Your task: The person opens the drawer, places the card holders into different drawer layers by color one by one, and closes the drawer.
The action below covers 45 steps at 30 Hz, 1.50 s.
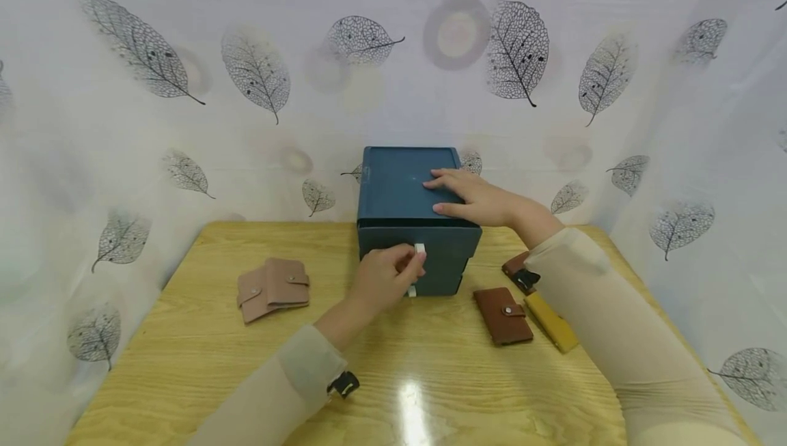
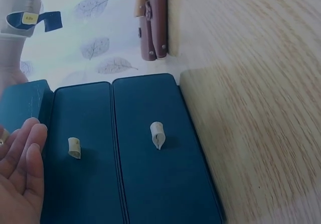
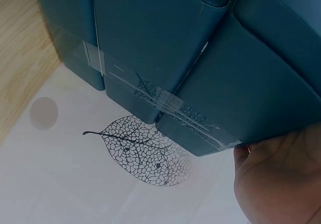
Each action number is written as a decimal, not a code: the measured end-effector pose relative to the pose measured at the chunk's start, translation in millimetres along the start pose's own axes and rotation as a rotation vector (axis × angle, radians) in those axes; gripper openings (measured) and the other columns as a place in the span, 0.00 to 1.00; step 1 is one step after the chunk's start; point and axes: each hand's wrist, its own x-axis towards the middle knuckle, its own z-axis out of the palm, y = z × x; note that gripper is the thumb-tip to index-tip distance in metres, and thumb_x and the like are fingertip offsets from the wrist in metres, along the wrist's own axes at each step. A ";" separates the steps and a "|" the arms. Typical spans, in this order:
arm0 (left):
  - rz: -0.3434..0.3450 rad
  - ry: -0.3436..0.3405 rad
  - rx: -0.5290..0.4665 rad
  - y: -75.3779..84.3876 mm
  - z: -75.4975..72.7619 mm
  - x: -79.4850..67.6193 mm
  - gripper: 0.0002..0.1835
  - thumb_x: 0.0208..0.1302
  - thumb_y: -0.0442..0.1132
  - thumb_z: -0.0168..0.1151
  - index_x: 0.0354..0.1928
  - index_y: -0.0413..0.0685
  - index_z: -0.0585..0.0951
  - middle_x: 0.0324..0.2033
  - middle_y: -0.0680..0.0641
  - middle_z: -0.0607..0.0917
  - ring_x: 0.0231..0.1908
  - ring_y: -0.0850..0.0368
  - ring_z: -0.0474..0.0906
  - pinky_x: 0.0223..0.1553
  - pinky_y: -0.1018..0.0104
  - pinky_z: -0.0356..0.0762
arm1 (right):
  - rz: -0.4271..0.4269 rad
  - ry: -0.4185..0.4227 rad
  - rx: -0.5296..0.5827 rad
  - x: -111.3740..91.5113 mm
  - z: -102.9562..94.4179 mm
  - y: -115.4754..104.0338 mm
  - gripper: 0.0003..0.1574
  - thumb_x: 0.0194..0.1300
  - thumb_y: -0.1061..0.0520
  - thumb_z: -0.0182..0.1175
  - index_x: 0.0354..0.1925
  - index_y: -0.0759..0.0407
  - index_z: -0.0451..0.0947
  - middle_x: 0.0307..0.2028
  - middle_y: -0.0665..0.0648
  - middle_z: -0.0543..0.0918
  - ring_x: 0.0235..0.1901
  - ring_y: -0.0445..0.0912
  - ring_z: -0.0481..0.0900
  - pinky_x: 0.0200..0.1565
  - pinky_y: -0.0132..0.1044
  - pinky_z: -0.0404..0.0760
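A dark blue drawer box [image 1: 402,183] stands at the back of the table. My left hand [image 1: 384,279] pinches the white pull tab [image 1: 420,248] on its top drawer [image 1: 451,241], which juts out past the lower fronts. Two lower tabs show in the left wrist view, a middle tab [image 2: 74,147] and a bottom tab [image 2: 157,134]. My right hand [image 1: 476,199] rests on the box's top near its right edge, fingers spread. From the right wrist, the box's side [image 3: 145,48] shows with clear tape across it, the right palm [image 3: 281,179] beside it.
Two pink wallets [image 1: 285,282] overlap on the left of the table [image 1: 203,364]. On the right lie a brown snap wallet [image 1: 503,316], a yellow wallet [image 1: 551,322] and another brown wallet [image 1: 516,270], partly behind the right sleeve [image 1: 609,316]. A leaf-print curtain [image 1: 393,104] hangs behind.
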 end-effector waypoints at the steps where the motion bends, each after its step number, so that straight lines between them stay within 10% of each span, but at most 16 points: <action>1: 0.002 -0.004 -0.004 0.1 -0.5 -0.8 0.14 0.76 0.46 0.56 0.32 0.50 0.84 0.26 0.56 0.87 0.21 0.70 0.76 0.20 0.71 0.74 | -0.001 -0.001 -0.001 0.2 0.0 -0.1 0.38 0.76 0.38 0.49 0.75 0.52 0.61 0.78 0.59 0.50 0.77 0.58 0.44 0.73 0.64 0.45; 45: 0.061 -0.028 0.028 19.8 -5.9 -29.9 0.11 0.73 0.45 0.59 0.33 0.52 0.86 0.24 0.59 0.86 0.21 0.72 0.75 0.21 0.76 0.74 | 0.016 0.000 -0.002 0.6 0.5 -0.2 0.39 0.76 0.37 0.50 0.75 0.53 0.61 0.78 0.59 0.50 0.77 0.58 0.45 0.74 0.63 0.45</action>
